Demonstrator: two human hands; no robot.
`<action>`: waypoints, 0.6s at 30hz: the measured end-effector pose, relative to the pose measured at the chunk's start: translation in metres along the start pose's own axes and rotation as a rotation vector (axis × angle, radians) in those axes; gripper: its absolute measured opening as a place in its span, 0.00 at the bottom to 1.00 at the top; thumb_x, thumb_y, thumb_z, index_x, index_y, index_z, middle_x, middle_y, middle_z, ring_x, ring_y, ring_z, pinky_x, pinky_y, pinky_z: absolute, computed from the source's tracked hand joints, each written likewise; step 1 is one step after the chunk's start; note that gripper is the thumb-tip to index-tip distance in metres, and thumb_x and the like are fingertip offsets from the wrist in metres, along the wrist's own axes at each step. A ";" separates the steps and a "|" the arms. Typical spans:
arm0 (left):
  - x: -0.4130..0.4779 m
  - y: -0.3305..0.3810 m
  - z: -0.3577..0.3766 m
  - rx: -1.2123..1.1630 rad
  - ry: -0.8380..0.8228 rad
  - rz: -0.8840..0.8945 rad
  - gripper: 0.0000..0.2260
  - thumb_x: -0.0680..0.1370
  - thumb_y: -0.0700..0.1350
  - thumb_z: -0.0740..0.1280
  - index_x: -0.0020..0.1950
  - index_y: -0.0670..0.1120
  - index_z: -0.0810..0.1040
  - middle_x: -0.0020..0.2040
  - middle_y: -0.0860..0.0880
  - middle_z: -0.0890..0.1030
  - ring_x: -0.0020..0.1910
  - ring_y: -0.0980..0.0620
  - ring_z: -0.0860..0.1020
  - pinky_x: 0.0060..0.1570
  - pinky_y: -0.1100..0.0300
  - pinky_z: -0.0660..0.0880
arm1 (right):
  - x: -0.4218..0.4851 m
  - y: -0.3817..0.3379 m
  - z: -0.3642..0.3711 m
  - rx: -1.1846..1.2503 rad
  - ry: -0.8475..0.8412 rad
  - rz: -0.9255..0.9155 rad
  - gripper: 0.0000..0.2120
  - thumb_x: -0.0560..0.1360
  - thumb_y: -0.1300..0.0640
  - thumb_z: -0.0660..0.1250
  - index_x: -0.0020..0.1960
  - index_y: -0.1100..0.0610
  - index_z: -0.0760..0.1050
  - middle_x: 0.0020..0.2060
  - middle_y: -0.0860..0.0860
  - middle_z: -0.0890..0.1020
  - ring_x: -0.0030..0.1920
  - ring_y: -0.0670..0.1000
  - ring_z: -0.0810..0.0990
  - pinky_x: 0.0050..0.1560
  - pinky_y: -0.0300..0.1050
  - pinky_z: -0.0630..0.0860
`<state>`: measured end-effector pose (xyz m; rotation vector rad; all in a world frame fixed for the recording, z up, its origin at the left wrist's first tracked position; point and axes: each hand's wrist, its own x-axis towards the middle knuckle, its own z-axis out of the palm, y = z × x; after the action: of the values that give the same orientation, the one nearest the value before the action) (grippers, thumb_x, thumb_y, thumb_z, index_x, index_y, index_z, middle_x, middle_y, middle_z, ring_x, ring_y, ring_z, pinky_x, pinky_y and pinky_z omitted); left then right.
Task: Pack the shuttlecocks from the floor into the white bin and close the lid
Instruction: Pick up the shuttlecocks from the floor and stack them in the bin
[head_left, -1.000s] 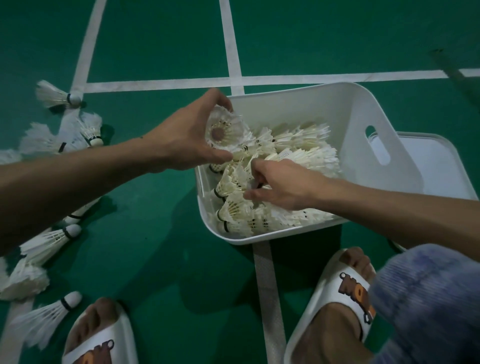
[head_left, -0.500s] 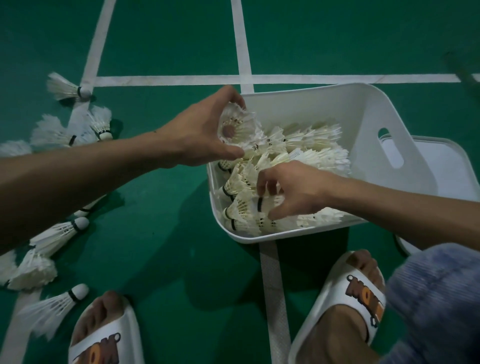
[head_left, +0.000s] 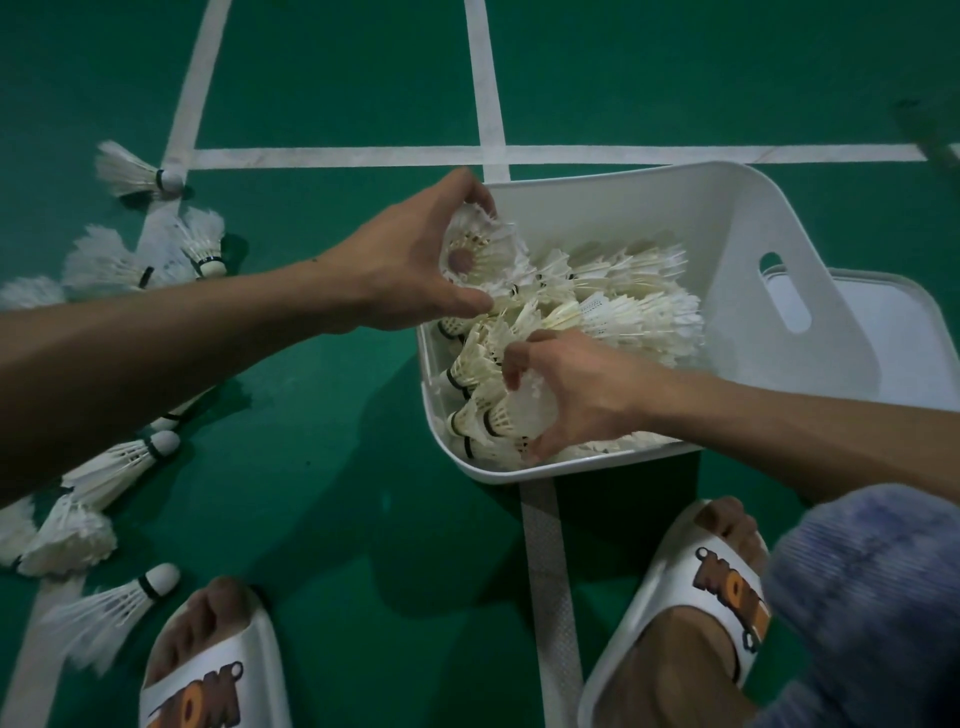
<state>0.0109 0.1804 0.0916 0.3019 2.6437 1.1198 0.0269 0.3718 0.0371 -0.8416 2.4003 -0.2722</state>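
Bin (head_left: 753, 223) stands uncovered on the green floor (head_left: 322, 519), over a white line (head_left: 545, 571) that runs out from under its near rim. Lid (head_left: 898, 332) lies flat on the floor just beyond the bin's right wall, partly hidden by it. Left hand (head_left: 405, 260) is over the bin's far left corner, with fingers and thumb curled round the skirt of a shuttlecock (head_left: 470, 249) whose open feather end faces the camera. Right hand (head_left: 592, 389) is inside the bin near the near rim, fingers curled on a second shuttlecock (head_left: 527, 410), thumb low beside the rim. Pile (head_left: 639, 306) fills the left and middle of the bin. The far wall and the right wall with its handle slot (head_left: 784, 291) stand bare above it, so free room is toward the far right corner. Loose shuttlecocks (head_left: 119, 457) are scattered on the floor at the left, well apart from the bin. A bare strip of floor lies between them and the left rim, crossed by the left forearm. Right slipper (head_left: 691, 592) is near the bin's near rim; left slipper (head_left: 208, 680) is near the closest loose shuttlecock.
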 end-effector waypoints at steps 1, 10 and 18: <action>0.000 0.000 0.000 -0.002 0.000 0.001 0.26 0.69 0.43 0.76 0.61 0.52 0.66 0.54 0.55 0.73 0.43 0.63 0.75 0.34 0.74 0.70 | -0.002 0.001 -0.001 -0.007 -0.005 -0.001 0.29 0.64 0.47 0.78 0.59 0.50 0.69 0.55 0.49 0.72 0.50 0.49 0.71 0.40 0.38 0.65; 0.002 0.000 0.002 0.014 0.006 0.023 0.26 0.69 0.44 0.76 0.61 0.52 0.66 0.53 0.55 0.73 0.43 0.64 0.74 0.32 0.76 0.70 | -0.001 -0.005 -0.005 0.076 0.093 0.072 0.28 0.66 0.49 0.78 0.59 0.53 0.67 0.50 0.46 0.72 0.39 0.41 0.67 0.34 0.32 0.59; 0.005 0.000 0.005 0.013 -0.001 0.037 0.26 0.69 0.44 0.76 0.60 0.52 0.67 0.55 0.55 0.71 0.42 0.65 0.72 0.29 0.80 0.68 | -0.004 -0.005 -0.002 0.046 0.104 0.091 0.30 0.66 0.45 0.76 0.62 0.53 0.70 0.47 0.47 0.74 0.43 0.44 0.67 0.31 0.30 0.57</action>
<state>0.0078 0.1850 0.0877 0.3552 2.6561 1.1139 0.0305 0.3704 0.0427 -0.7114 2.5111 -0.3419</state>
